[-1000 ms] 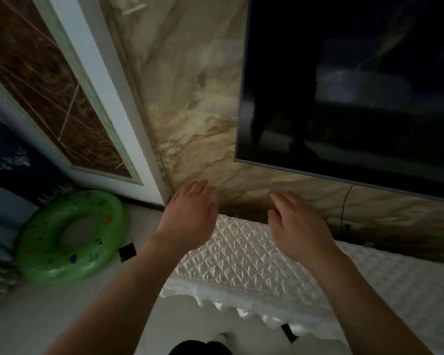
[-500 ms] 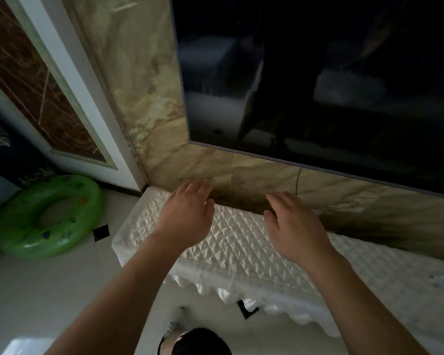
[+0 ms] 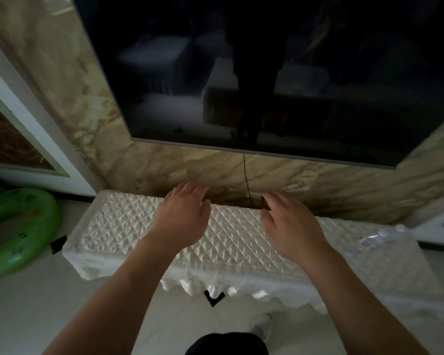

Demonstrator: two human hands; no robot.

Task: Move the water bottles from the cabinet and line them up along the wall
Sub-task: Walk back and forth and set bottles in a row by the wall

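A low cabinet (image 3: 118,226) draped in a white quilted cover stands against the marble wall (image 3: 292,178). Clear plastic water bottles (image 3: 377,238) lie at its far right end, blurred and hard to count. My left hand (image 3: 183,219) hovers over the middle of the cabinet top, palm down, fingers apart, holding nothing. My right hand (image 3: 289,226) hovers beside it to the right, also empty with fingers spread. Both hands are well left of the bottles.
A large dark television (image 3: 267,73) hangs on the wall above the cabinet, with a thin cable (image 3: 245,175) dropping from it. A green inflatable swim ring (image 3: 16,231) lies on the pale floor at the left. A white door frame (image 3: 36,124) flanks the wall.
My view has swung to the right: the swim ring slid toward the left edge, the whole cabinet top came into view, and the bottles appeared at the right. Both hands stayed empty and spread.
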